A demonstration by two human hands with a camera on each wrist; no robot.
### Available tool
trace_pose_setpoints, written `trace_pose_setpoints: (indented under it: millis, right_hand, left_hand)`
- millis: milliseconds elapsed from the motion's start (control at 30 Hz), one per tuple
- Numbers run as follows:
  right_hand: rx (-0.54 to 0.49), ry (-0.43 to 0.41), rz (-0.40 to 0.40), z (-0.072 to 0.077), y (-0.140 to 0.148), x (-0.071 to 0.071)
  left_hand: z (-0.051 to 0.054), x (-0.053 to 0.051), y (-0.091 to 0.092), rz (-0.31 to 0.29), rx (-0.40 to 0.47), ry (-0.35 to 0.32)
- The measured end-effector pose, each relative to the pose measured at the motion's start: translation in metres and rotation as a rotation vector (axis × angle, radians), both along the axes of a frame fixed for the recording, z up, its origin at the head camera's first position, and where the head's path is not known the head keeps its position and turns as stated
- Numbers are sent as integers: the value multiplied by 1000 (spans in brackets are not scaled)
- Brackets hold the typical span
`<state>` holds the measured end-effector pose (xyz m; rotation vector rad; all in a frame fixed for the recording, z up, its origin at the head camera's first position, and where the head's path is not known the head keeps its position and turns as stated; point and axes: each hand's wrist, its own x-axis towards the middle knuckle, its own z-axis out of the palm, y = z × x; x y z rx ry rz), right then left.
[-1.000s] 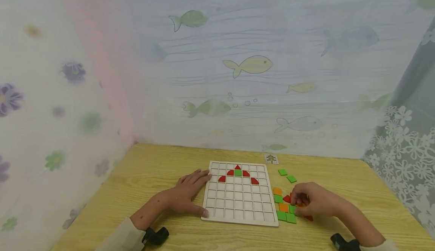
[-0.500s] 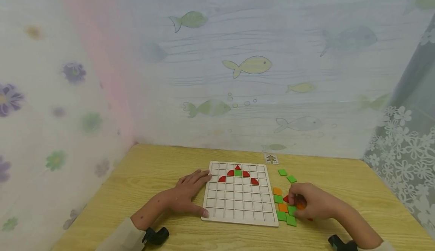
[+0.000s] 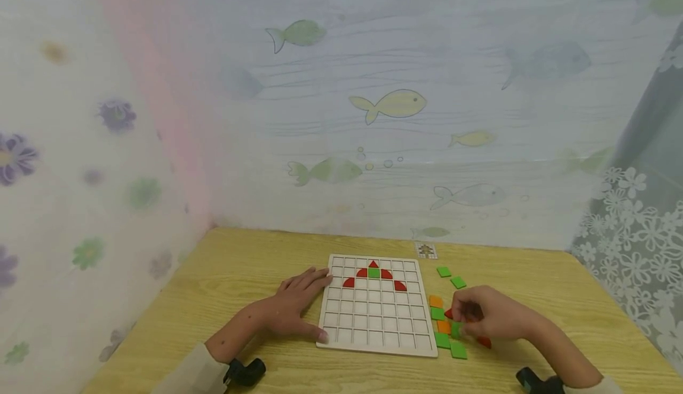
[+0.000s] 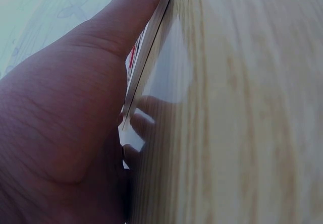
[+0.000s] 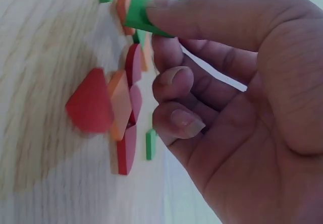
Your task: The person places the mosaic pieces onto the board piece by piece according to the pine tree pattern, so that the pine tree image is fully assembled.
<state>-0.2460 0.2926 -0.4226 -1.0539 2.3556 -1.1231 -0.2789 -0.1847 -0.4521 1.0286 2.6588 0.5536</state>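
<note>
A white gridded board point(image 3: 368, 323) lies on the table, bearing a green square point(image 3: 373, 273) and several red pieces near its top. My left hand point(image 3: 290, 305) rests along the board's left edge, fingers spread and thumb at the lower left corner. In the right wrist view my right hand point(image 5: 227, 77) pinches a green square point(image 5: 139, 13) between thumb and fingertips. Beside that hand lie a red piece point(image 5: 91, 103), an orange piece point(image 5: 120, 105) and more red ones. In the head view my right hand point(image 3: 496, 314) is over the loose pieces right of the board.
Two green squares point(image 3: 444, 272) lie apart at the upper right of the board. A small patterned card point(image 3: 425, 250) is at the table's back edge. Orange point(image 3: 436, 301) and green squares point(image 3: 458, 350) line the board's right side. Behind the table hangs a fish-printed curtain point(image 3: 395, 145).
A green square near my right fingertips has been lifted from among the loose pieces. The lower green square beside it has shifted slightly toward the front. My left hand has stayed in place.
</note>
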Motion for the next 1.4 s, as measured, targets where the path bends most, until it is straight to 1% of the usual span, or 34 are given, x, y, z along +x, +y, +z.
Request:
trace_pose_setpoints:
  millis: [100,300,400,533,667,800,900,1067,1200,1400]
  right_hand:
    - [-20,53,-23,2,-5,-2]
    - [1,147,-141,8,-26,-7]
    - [2,173,-190,9,-40,-11]
    - [-10,166,-249,8,-60,-18]
    - [-13,186,-298,6,-79,-26]
    - [-21,233,-332,4,-98,-32]
    - [-19,253,-338,2,-111,-36]
    - [-20,244,-341,0,-132,-41]
    - [-30,221,-357,0,-148,-45]
    - [-30,179,-408,-1,-169,-52]
  left_hand:
    - [0,1,0,-1,6,-7]
    - [0,1,0,0,1,3]
    - [0,1,0,0,-3,11]
    - [0,2,-1,-2,-1,13]
    - [0,2,-1,-4,2,13]
    - [-1,2,0,-5,3,15]
    - [0,2,0,-4,3,16]
    - [1,2,1,-4,-7,19]
    - [1,2,1,-9,-7,24]
    - [1,3,1,-15,6,25]
